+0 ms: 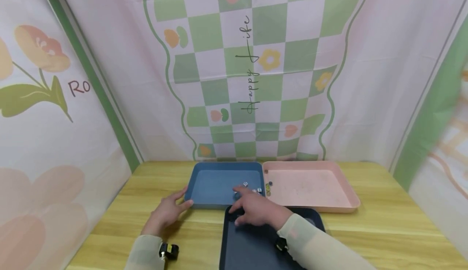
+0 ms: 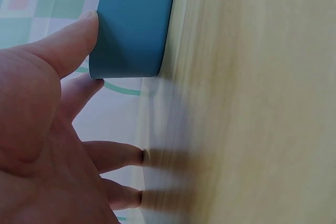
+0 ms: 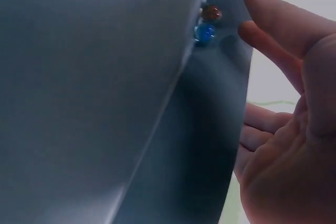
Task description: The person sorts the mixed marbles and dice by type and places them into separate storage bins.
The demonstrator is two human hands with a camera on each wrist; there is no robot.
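My left hand [image 1: 166, 213] rests at the near left corner of a blue tray [image 1: 212, 206]. In the left wrist view, the thumb touches the tray's rim and the index fingertip is at its corner, with the other fingers spread. My right hand [image 1: 257, 208] is over the far left part of a black tray [image 1: 252, 249], fingers extended and nothing seen between them. An orange-brown glass bead [image 3: 212, 13] and a blue glass bead [image 3: 205, 33] lie in the black tray by its wall, near the right thumb and index fingertips. Several white dice [image 1: 245, 184] sit in the blue tray, partly hidden by the right hand.
A pink tray [image 1: 310, 186] adjoins the blue tray on the right. Along its left side lie yellowish beads [image 1: 268, 187], a dark bead [image 1: 270, 183] and a brownish bead [image 1: 266, 171]. All trays stand on a wooden table [image 1: 395, 229] before a patterned curtain [image 1: 270, 83].
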